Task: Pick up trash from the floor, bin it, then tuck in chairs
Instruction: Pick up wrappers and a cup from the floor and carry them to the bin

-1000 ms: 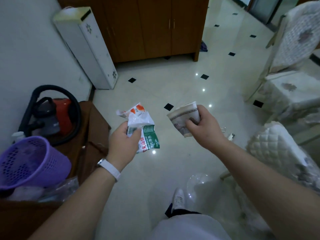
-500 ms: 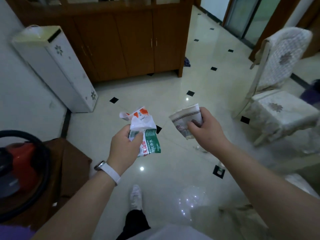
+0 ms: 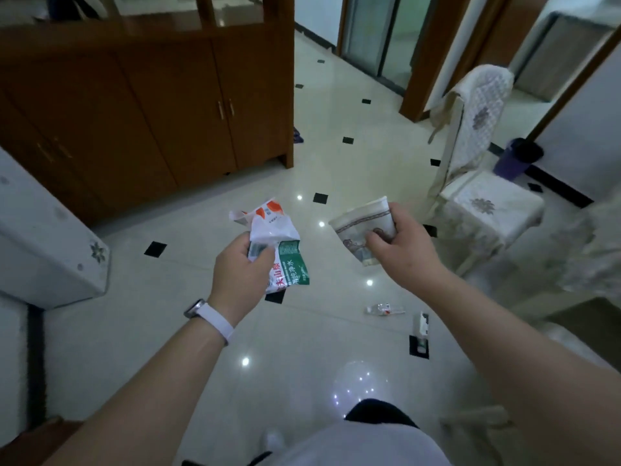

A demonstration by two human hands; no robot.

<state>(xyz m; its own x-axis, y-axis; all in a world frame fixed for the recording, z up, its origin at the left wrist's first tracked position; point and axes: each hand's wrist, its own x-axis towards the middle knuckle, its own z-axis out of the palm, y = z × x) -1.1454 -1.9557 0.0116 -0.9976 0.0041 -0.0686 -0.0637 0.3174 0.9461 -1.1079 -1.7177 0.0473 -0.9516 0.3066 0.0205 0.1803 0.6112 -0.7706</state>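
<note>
My left hand (image 3: 240, 270) grips a crumpled white, orange and green plastic wrapper (image 3: 280, 243) at chest height over the tiled floor. To its right my right hand (image 3: 401, 245) holds a patterned paper cup (image 3: 363, 227), tilted with its mouth to the upper left. On the floor below my right arm lie a small clear plastic piece of trash (image 3: 383, 310) and a small white carton (image 3: 422, 325). A chair with a lace cover (image 3: 477, 196) stands at the right, pulled out from the table. Behind it, by the wall, sits a purple bin (image 3: 515, 158).
A brown wooden cabinet (image 3: 151, 105) fills the upper left. A white appliance (image 3: 43, 243) leans at the left edge. A second padded chair (image 3: 591, 250) is at the far right. A doorway with glass panels (image 3: 379, 31) opens at the back.
The view has swung right and up: the purple basket and vacuum at the left left the frame, and the floor trash and purple bin came into sight. Both hands keep their hold.
</note>
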